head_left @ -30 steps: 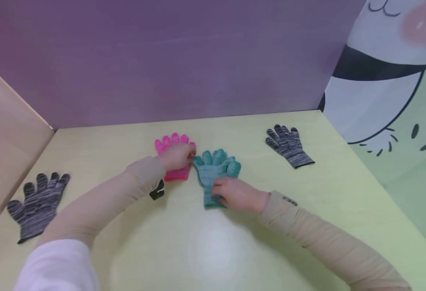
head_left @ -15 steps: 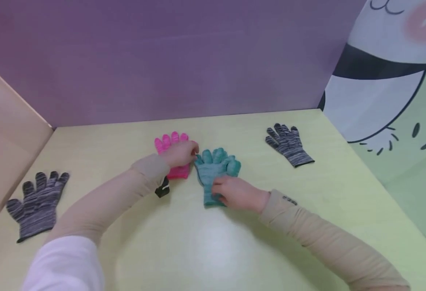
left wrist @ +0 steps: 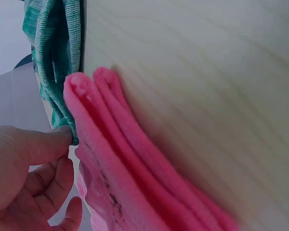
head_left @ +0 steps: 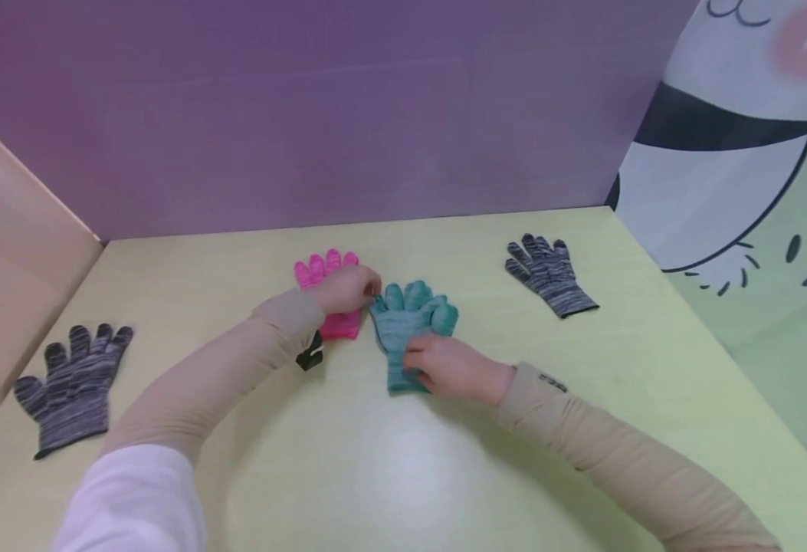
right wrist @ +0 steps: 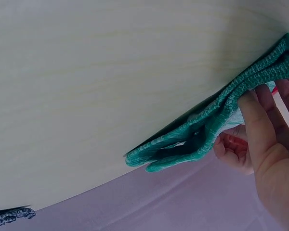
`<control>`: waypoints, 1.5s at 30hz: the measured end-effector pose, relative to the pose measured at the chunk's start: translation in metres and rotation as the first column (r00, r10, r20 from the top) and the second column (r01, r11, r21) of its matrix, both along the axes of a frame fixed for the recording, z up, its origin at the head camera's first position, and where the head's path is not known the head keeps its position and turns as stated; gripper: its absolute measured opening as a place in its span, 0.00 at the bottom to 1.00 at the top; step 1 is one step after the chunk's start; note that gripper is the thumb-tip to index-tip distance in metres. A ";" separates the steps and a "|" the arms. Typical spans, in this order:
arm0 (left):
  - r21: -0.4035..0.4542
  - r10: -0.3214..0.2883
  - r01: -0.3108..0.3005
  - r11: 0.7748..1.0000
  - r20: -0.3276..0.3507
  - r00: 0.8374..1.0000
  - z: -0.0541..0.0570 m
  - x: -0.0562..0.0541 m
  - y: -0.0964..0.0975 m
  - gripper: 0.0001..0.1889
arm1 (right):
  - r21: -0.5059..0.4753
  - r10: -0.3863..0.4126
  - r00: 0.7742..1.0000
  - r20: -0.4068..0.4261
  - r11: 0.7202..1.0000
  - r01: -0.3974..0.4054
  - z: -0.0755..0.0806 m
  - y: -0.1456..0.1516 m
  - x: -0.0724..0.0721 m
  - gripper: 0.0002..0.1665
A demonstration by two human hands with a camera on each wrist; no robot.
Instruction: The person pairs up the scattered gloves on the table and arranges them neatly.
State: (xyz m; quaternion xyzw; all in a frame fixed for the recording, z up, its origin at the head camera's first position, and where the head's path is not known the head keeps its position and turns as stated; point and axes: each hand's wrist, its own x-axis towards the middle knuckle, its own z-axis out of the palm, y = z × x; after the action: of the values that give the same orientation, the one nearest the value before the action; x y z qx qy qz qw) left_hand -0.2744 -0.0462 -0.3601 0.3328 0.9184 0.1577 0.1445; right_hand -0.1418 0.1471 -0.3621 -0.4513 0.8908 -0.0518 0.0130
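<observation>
A teal knit glove (head_left: pixel 395 330) lies palm-down flat in the middle of the table, cuff towards me. My left hand (head_left: pixel 342 290) reaches over a pink glove (head_left: pixel 339 325) and pinches the tip of the teal glove's leftmost finger between thumb and forefinger. The left wrist view shows that pinch beside the pink glove's folded cuff (left wrist: pixel 135 159). My right hand (head_left: pixel 447 368) holds the teal glove near its cuff, thumb and fingers bent against the knit. In the right wrist view the teal cuff (right wrist: pixel 188 139) gapes slightly beside the fingers.
A grey-and-black striped glove (head_left: pixel 75 391) lies at the table's left, and a similar glove (head_left: pixel 550 277) lies at the back right. A purple panel (head_left: pixel 348 123) rises behind the table (head_left: pixel 375 475). A black piece (head_left: pixel 310 353) shows under my left wrist.
My left hand has shifted slightly right over the pink glove, to the teal glove's leftmost finger. My right hand and the striped gloves have stayed in place.
</observation>
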 end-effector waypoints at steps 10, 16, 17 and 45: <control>0.038 -0.013 0.012 0.999 0.027 1.000 0.001 -0.003 0.004 0.01 | 0.002 0.003 1.000 -0.005 1.000 -0.003 -0.002 0.000 -0.002 0.08; 0.027 -0.012 0.012 1.000 0.003 1.000 -0.001 -0.006 0.008 0.04 | 0.011 0.021 1.000 -0.022 1.000 -0.021 0.000 0.000 0.000 0.07; 0.020 -0.014 0.014 1.000 -0.004 1.000 -0.002 -0.006 0.009 0.05 | 0.011 0.026 0.999 -0.029 1.000 -0.026 0.000 0.000 0.000 0.07; -0.064 -0.033 0.034 0.997 0.013 0.999 0.001 -0.012 0.014 0.03 | 0.016 0.051 0.998 -0.027 0.999 -0.051 -0.002 0.002 -0.002 0.07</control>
State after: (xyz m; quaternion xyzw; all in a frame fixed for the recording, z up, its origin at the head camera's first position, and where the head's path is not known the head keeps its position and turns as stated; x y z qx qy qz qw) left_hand -0.2863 -0.0318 -0.3587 0.3425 0.9164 0.1277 0.1632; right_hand -0.1440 0.1495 -0.3637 -0.4746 0.8793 -0.0387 0.0055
